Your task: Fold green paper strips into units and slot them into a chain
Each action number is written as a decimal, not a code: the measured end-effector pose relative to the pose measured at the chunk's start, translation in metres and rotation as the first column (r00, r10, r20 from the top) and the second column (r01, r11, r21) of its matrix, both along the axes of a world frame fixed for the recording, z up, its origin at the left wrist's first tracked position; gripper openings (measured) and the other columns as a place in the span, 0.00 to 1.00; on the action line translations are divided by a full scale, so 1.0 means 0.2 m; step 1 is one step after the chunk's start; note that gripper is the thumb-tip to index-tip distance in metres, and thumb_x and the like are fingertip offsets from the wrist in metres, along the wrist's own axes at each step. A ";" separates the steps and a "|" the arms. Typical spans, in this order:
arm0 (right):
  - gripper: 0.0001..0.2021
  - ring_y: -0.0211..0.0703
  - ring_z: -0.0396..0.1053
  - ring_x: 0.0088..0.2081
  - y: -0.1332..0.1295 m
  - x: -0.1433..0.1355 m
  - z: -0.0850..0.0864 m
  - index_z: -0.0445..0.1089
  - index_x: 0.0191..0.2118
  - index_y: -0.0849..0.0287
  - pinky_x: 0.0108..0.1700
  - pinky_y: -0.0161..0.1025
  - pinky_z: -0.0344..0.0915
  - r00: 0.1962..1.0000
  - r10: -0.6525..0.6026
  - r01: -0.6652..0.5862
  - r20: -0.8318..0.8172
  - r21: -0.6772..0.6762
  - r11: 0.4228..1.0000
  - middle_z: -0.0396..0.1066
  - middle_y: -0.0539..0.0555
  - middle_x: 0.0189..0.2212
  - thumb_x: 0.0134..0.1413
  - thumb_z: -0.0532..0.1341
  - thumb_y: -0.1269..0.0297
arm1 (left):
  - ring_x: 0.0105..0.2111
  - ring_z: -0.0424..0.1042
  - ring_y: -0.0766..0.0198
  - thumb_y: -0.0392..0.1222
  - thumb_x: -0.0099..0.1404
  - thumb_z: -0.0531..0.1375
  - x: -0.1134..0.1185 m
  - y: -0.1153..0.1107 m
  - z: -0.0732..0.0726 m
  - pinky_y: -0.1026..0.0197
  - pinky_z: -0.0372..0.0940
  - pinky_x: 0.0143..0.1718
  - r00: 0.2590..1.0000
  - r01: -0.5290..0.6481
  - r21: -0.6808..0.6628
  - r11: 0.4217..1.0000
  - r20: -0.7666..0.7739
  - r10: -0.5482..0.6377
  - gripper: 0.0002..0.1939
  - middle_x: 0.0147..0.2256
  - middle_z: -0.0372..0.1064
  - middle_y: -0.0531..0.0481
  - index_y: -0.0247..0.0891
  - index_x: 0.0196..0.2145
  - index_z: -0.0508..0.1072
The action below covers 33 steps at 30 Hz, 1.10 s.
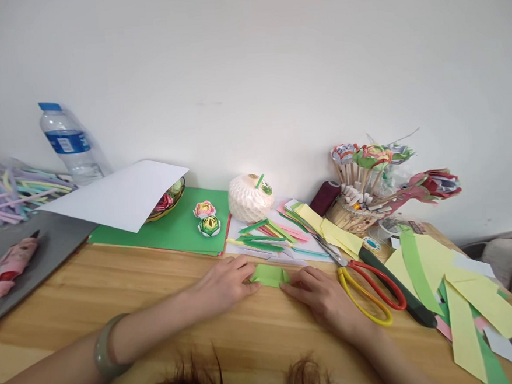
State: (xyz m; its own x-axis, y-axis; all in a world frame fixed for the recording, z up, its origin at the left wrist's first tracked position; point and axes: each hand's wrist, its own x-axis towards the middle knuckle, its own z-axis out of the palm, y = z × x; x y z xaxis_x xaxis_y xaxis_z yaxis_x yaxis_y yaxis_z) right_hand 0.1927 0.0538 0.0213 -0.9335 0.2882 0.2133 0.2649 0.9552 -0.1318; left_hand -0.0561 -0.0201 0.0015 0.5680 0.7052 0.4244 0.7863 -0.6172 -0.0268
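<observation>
Head view: light-green paper (269, 276) with folded ends.

a plain white wall (246, 58) is filling the upper part of the view, greying a little toward the corners, with faint marks (209, 103) showing near its middle. soft light is spreading over it. a wooden table (126, 277) is standing before it, its grain running sideways. beyond the table's right edge, beige fabric (506, 261) is showing, partly cut off.
</observation>
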 end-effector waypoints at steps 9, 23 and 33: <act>0.16 0.43 0.64 0.36 -0.04 -0.01 0.05 0.69 0.46 0.55 0.36 0.39 0.61 1.000 0.011 -0.009 0.012 -0.143 0.990 0.68 0.55 0.34 0.60 0.48 0.74 | 0.35 0.59 0.60 0.39 0.68 0.51 -0.02 -0.02 0.02 0.60 0.56 0.32 0.996 -0.093 -0.073 0.993 -0.019 0.092 0.12 0.31 0.64 0.48 0.39 0.34 0.74; 0.16 0.44 0.65 0.43 -0.08 -0.14 -0.01 0.66 0.47 0.57 0.43 0.42 0.65 0.958 -0.080 0.002 -0.277 -0.272 0.962 0.69 0.58 0.41 0.57 0.48 0.76 | 0.45 0.59 0.61 0.38 0.64 0.57 0.03 0.03 0.05 0.60 0.59 0.45 0.951 0.030 -0.373 0.928 0.297 0.089 0.09 0.39 0.66 0.50 0.45 0.40 0.75; 0.12 0.44 0.65 0.36 -0.07 -0.14 -0.05 0.69 0.43 0.57 0.36 0.41 0.65 0.991 -0.051 0.052 -0.126 0.007 0.999 0.70 0.56 0.34 0.59 0.51 0.73 | 0.36 0.66 0.65 0.32 0.62 0.56 -0.01 0.03 0.02 0.63 0.61 0.39 0.893 0.022 -0.359 0.933 0.427 0.143 0.10 0.31 0.71 0.52 0.41 0.32 0.77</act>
State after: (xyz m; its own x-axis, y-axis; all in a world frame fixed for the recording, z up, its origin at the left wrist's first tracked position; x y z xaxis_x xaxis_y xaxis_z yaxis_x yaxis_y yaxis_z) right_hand 0.1651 0.0398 0.0110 -0.8830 0.3327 0.3310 0.2960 0.9421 -0.1573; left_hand -0.0586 -0.0139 0.0057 0.3314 0.8794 0.3416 0.7007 -0.4719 0.5351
